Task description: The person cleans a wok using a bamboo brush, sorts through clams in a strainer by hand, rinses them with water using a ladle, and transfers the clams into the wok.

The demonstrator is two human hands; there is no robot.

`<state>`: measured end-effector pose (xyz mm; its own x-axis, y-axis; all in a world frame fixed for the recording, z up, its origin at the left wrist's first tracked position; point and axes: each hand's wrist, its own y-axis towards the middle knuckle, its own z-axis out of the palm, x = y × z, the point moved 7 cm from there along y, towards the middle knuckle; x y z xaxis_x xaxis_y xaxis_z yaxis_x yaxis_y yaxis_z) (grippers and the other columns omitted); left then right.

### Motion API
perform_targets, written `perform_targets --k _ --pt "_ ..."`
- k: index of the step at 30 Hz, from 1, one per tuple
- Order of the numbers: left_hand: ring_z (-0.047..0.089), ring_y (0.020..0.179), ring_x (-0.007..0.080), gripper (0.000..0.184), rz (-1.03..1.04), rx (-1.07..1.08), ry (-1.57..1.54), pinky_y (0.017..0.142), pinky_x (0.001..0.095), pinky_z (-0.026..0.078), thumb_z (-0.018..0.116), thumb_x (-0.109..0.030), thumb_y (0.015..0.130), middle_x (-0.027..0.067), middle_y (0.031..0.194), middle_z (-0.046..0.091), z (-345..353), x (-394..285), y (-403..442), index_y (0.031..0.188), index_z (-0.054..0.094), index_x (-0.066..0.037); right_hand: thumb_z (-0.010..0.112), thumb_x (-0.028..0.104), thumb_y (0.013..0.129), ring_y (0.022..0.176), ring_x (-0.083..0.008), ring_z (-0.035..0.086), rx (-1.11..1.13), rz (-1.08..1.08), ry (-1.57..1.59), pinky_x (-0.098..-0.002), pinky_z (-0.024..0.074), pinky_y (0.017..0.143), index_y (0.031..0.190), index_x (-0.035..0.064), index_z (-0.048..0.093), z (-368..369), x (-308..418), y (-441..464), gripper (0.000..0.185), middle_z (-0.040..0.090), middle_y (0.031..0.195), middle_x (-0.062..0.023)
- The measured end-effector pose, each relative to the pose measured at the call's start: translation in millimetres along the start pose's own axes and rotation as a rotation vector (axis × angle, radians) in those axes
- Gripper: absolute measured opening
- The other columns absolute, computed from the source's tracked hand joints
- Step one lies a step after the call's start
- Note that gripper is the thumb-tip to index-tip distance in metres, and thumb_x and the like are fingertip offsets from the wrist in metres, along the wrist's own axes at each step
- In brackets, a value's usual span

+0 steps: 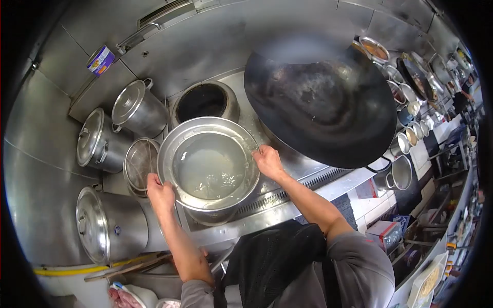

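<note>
A wide metal pot (168, 134) holds cloudy, pale liquid (208, 161) with light glinting off its surface. My left hand (161, 193) is closed on the near left side of its rim. Across from it, my right hand (268, 160) grips the right side of the rim, fingers curled around the edge. Whether the pot rests on the stove or hangs just above it, I cannot tell. Just left of the pot is a round mesh strainer (139, 161), close to my left hand. Behind the pot is a round burner opening (203, 104) with a dark inside.
A big black wok (318, 102) takes up the right of the steel stove. Several lidded stockpots stand at left, including a tall one (126, 226) near the front. A purple can (100, 60) sits on the back ledge. Bowls and an empty pot (401, 173) lie farther right.
</note>
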<state>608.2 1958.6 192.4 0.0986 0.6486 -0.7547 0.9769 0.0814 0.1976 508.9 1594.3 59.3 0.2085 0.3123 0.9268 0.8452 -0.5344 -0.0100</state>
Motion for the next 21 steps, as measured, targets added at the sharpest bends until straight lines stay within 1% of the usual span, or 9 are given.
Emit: perform_targets --k 1,4,5,8,9,13,16,19,21 --pt "0.042 0.066 0.0199 0.019 -0.005 -0.011 0.079 0.065 0.0349 0.042 0.059 0.001 0.075 0.0068 0.069 0.043 -2 -6 -14 0.082 0.042 -0.004 0.061 0.024 0.091 0.073 -0.0472 0.064 0.015 0.018 0.014 -0.0527 0.0478 0.069 0.076 -0.0054 0.056 1 -12 -9 0.033 0.061 0.071 -0.0299" --pt "0.041 0.066 0.0191 0.020 0.045 -0.075 0.103 0.063 0.0350 0.040 0.058 0.001 0.072 0.0050 0.069 0.041 2 -12 -47 0.078 0.039 -0.005 0.062 0.026 0.093 0.077 -0.0459 0.065 0.050 0.037 0.044 -0.0508 0.0492 0.071 0.079 -0.0052 0.057 3 -42 -25 0.035 0.063 0.077 -0.0301" --pt "0.047 0.065 0.0271 0.021 0.045 -0.071 0.156 0.067 0.0403 0.044 0.062 0.000 0.075 0.0117 0.069 0.045 4 -9 -52 0.084 0.044 -0.002 0.062 0.027 0.093 0.079 -0.0455 0.066 0.052 0.036 0.066 -0.0503 0.0496 0.073 0.080 -0.0054 0.058 2 -48 -29 0.035 0.064 0.079 -0.0303" --pt "0.052 0.066 0.0326 0.019 0.044 -0.108 0.232 0.068 0.0443 0.045 0.063 -0.001 0.076 0.0145 0.069 0.049 8 -8 -75 0.086 0.047 -0.002 0.063 0.029 0.093 0.088 -0.0459 0.066 0.129 0.088 0.069 -0.0494 0.0506 0.079 0.088 -0.0058 0.061 6 -68 -31 0.035 0.067 0.089 -0.0305" --pt "0.055 0.067 0.0364 0.018 0.040 -0.120 0.258 0.068 0.0473 0.044 0.063 -0.002 0.076 0.0163 0.070 0.053 8 -16 -83 0.088 0.049 -0.002 0.063 0.029 0.094 0.091 -0.0463 0.067 0.162 0.114 0.058 -0.0492 0.0509 0.081 0.091 -0.0058 0.062 8 -74 -31 0.035 0.068 0.092 -0.0305" --pt "0.056 0.067 0.0396 0.020 0.042 -0.130 0.299 0.067 0.0483 0.044 0.063 -0.002 0.076 0.0175 0.069 0.053 12 -21 -92 0.089 0.049 -0.002 0.059 0.033 0.096 0.103 -0.0491 0.065 0.188 0.078 0.068 -0.0520 0.0497 0.089 0.106 -0.0031 0.061 18 -87 -25 0.038 0.068 0.102 -0.0312" --pt "0.055 0.067 0.0406 0.021 0.048 -0.151 0.307 0.067 0.0491 0.044 0.064 -0.002 0.077 0.0180 0.069 0.052 12 -28 -96 0.089 0.048 -0.002 0.060 0.035 0.095 0.104 -0.0492 0.065 0.178 0.034 0.087 -0.0521 0.0497 0.089 0.105 -0.0021 0.062 30 -95 -17 0.038 0.068 0.104 -0.0316" --pt "0.055 0.067 0.0412 0.022 0.051 -0.170 0.321 0.068 0.0498 0.044 0.065 -0.002 0.077 0.0183 0.069 0.052 12 -32 -99 0.088 0.046 -0.002 0.060 0.036 0.095 0.105 -0.0494 0.064 0.219 0.095 0.069 -0.0525 0.0497 0.090 0.104 -0.0015 0.062 31 -87 -13 0.039 0.068 0.104 -0.0316" --pt "0.055 0.066 0.0413 0.022 0.023 -0.171 0.336 0.068 0.0499 0.045 0.066 -0.003 0.077 0.0184 0.069 0.053 13 -30 -98 0.088 0.046 -0.002 0.061 0.036 0.095 0.105 -0.0495 0.064 0.233 0.089 0.059 -0.0530 0.0495 0.090 0.104 -0.0012 0.062 40 -91 -7 0.039 0.068 0.105 -0.0313"
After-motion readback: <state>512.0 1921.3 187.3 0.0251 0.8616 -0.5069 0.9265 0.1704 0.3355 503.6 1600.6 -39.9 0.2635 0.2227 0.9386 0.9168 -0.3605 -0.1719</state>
